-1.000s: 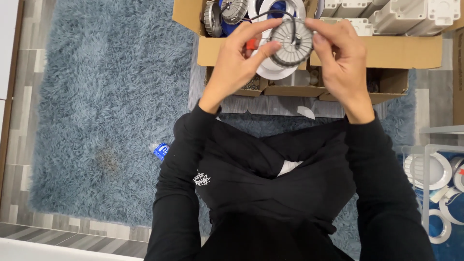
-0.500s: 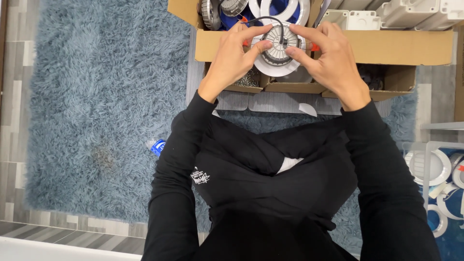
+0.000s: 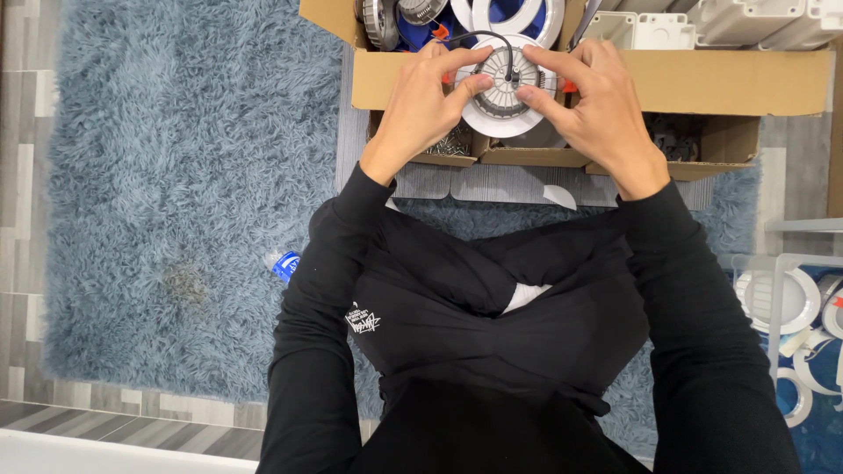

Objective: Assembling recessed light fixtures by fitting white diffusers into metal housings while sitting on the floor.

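Observation:
A round recessed light fixture (image 3: 502, 95), white-rimmed with a grey finned metal back and a black cable looping off its top, is held up in front of me. My left hand (image 3: 428, 105) grips its left edge, fingers curled over the fins. My right hand (image 3: 595, 104) grips its right edge, fingertips near the middle. An orange spring clip shows on each side of the fixture. It hovers over the front wall of an open cardboard box (image 3: 720, 81).
The cardboard box holds more round fixtures (image 3: 386, 19) and white plastic housings (image 3: 694, 26). Small cardboard trays (image 3: 527, 156) sit before it. A shaggy blue-grey rug (image 3: 176, 175) covers the floor. A clear bin of white trim rings (image 3: 790, 307) stands at right. A small blue-capped bottle (image 3: 283, 263) lies by my left arm.
Both hands have shifted slightly on the fixture, turning it between the fingers. The view has tilted a little, so the box sits lower in frame.

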